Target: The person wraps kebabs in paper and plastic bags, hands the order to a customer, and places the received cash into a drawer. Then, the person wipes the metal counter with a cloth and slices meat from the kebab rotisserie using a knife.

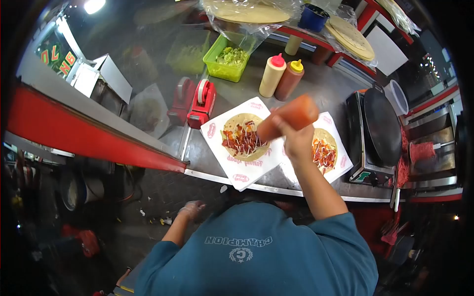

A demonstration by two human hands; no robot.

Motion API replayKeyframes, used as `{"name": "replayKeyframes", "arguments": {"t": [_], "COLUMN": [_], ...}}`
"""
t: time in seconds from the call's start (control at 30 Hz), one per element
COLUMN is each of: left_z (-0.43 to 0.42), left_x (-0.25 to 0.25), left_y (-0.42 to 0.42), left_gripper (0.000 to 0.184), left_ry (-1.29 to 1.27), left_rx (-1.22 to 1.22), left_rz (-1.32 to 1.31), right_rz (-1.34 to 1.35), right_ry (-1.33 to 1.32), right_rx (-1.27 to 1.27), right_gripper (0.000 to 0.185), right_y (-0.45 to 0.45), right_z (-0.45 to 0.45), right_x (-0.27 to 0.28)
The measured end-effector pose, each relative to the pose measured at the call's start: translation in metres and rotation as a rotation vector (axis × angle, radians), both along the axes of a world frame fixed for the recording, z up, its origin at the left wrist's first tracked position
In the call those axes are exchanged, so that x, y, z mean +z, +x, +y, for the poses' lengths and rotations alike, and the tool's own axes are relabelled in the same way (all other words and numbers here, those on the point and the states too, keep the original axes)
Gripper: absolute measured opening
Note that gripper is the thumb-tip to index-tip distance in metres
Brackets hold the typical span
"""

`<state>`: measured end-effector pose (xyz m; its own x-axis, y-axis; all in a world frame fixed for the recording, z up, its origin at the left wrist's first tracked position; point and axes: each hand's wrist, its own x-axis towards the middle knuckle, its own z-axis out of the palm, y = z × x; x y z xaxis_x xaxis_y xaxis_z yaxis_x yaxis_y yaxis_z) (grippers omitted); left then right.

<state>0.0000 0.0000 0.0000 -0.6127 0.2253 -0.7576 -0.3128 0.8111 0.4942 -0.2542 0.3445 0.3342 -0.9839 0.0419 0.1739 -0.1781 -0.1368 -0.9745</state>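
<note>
My right hand [299,144] is wrapped round a squeeze bottle [291,116] of orange-red sauce. The bottle is tilted, its lower end over a tortilla [242,118] topped with meat, greens and streaks of white sauce. That tortilla lies on white printed paper [252,173]. To the right, partly behind my wrist, a second topped tortilla [324,153] rests on another paper sheet [340,171]. My left hand [191,210], in a clear glove, hangs low beside my body, away from the counter. Its fingers look loosely apart, with nothing seen in them.
Two squeeze bottles, one cream-coloured [272,76] and one brown [290,81], stand behind the papers. A green tub [217,69] of lettuce and a red tape dispenser [201,106] are at the left. A black round pan [382,128] stands at the right. Stacked flatbreads [348,39] lie on the back shelf.
</note>
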Motion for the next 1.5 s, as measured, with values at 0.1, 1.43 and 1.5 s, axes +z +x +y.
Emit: {"name": "replayKeyframes", "arguments": {"t": [0.1, 1.43, 1.5], "left_z": [0.031, 0.407, 0.404], "left_x": [0.151, 0.272, 0.287], "left_y": [-0.065, -0.426, -0.414], "left_gripper": [0.05, 0.082, 0.091], "left_ry": [0.246, 0.633, 0.586], "left_rx": [-0.077, 0.391, 0.358], "left_rz": [-0.018, 1.344, 1.089], "right_rz": [0.083, 0.177, 0.08], "right_ry": [0.171, 0.522, 0.53], "right_rx": [-0.08, -0.19, -0.264], "right_gripper": [0.047, 0.021, 0.021], "right_y": [0.004, 0.109, 0.073], "right_z": [0.002, 0.232, 0.233], "right_x": [-0.001, -0.031, -0.042]}}
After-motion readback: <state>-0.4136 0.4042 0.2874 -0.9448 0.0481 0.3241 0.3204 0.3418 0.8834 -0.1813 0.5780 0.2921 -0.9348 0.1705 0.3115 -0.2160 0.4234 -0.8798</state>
